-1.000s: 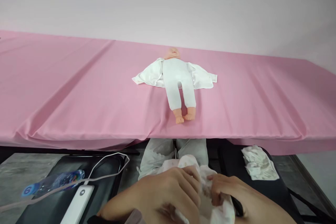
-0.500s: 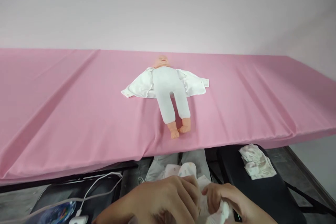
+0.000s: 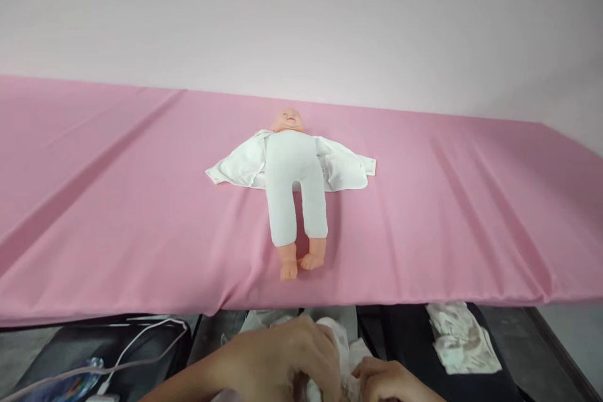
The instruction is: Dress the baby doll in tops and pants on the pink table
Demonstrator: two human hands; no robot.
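Note:
At the bottom edge, my left hand (image 3: 292, 352) is closed, its fingers curled down over a crumpled white cloth (image 3: 346, 342). My right hand (image 3: 384, 380) pinches the same white material beside it. Both hands are over my lap, and their lower parts run out of view. Beyond them a baby doll (image 3: 293, 160) lies on its back on the pink-covered table (image 3: 141, 220), feet towards me. Spread under its white body is a small white jacket (image 3: 348, 166), with the sleeves out to both sides. Neither hand touches the doll.
A folded pale printed cloth (image 3: 461, 339) rests on a black chair (image 3: 405, 352) at the lower right. On the left, a white cable (image 3: 141, 333) crosses another black seat (image 3: 70, 345), near a shiny blue object (image 3: 75, 383). A white wall (image 3: 301, 25) stands behind the table.
My view has shifted, so the table edge and doll's feet sit lower in the picture. Both hands are lower in the frame and stay on the white cloth. The doll lies as before.

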